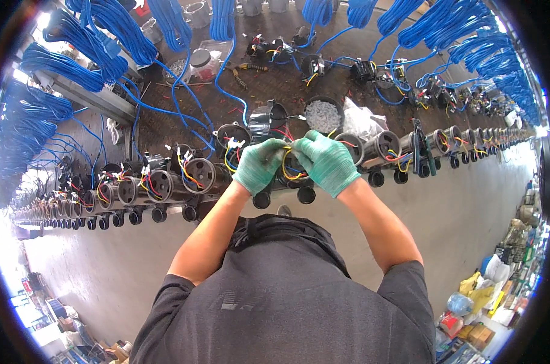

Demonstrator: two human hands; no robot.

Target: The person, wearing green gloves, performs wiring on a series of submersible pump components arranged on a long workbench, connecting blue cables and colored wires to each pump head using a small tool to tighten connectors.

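My left hand (260,162), in a green knit glove, pinches the end of a thin yellow wire (286,159). Its fingertips almost meet those of my right hand (328,161), gloved the same way and closed on wires at the same spot. The exact joint between the fingertips is too small to make out. Below them sits a dark cylindrical housing (292,177) with a loop of yellow wire at its mouth. Red wires and a shiny black cylindrical part (260,121) lie just beyond my hands. A black bowl (342,108) of small whitish pieces stands past my right hand.
Housings (199,175) with coloured wires line the bench's near edge on both sides. Coiled blue cables (172,24) hang along the far side, their leads crossing the bench (238,100). A white plastic bag (363,121) lies right of the bowl; black-handled pliers (419,148) stand farther right.
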